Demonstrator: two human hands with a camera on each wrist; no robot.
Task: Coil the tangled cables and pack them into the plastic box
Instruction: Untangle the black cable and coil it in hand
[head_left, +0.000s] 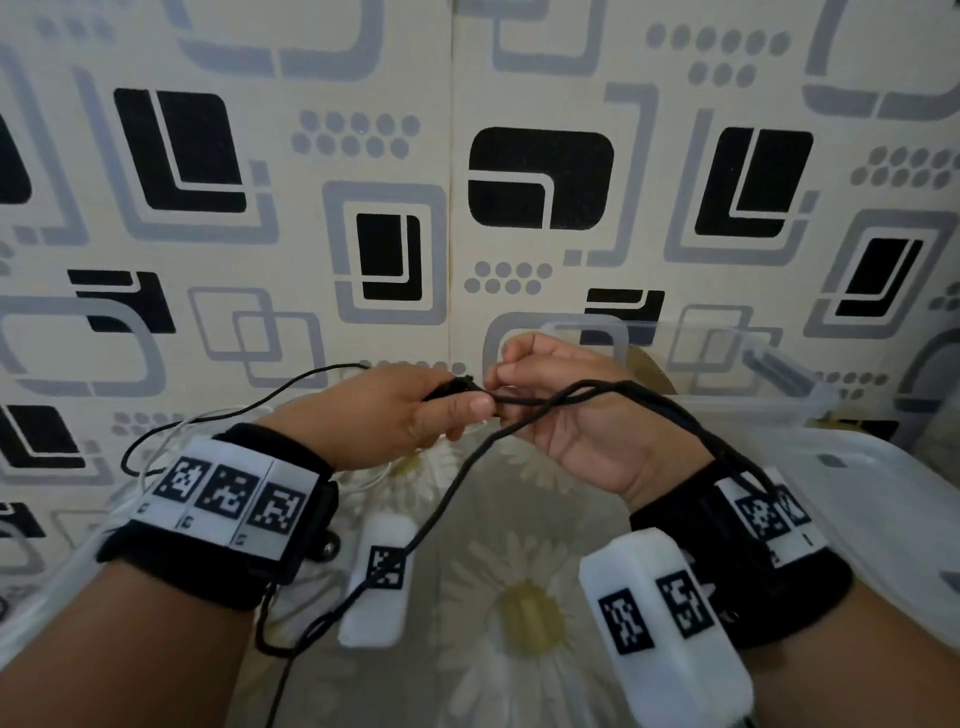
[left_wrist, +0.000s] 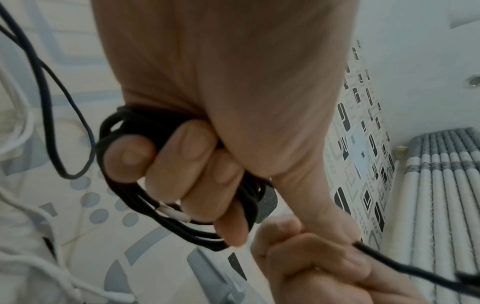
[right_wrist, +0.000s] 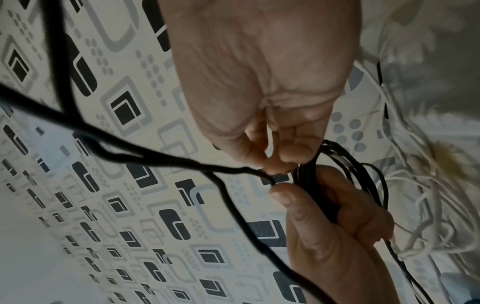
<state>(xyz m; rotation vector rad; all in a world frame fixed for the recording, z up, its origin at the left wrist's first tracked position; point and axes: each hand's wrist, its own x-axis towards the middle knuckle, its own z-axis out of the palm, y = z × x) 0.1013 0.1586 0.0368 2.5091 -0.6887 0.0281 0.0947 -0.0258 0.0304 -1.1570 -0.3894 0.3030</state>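
Mid-air: both hands grip black cable; box right.

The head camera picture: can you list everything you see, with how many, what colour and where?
black cable: one, black, partly coiled in the left hand, loose length running over the right wrist and down to the cloth
white cables: a tangle, count unclear, white, on the cloth below the hands
plastic box: one, clear, at the right by the wall
box lid: one, clear, at the right in front of the box
daisy cloth: one, grey-green with white daisies, under the hands
wallpaper: cream with black and grey shapes, behind
left hand: grips the coil
right hand: fingers pinch the cable
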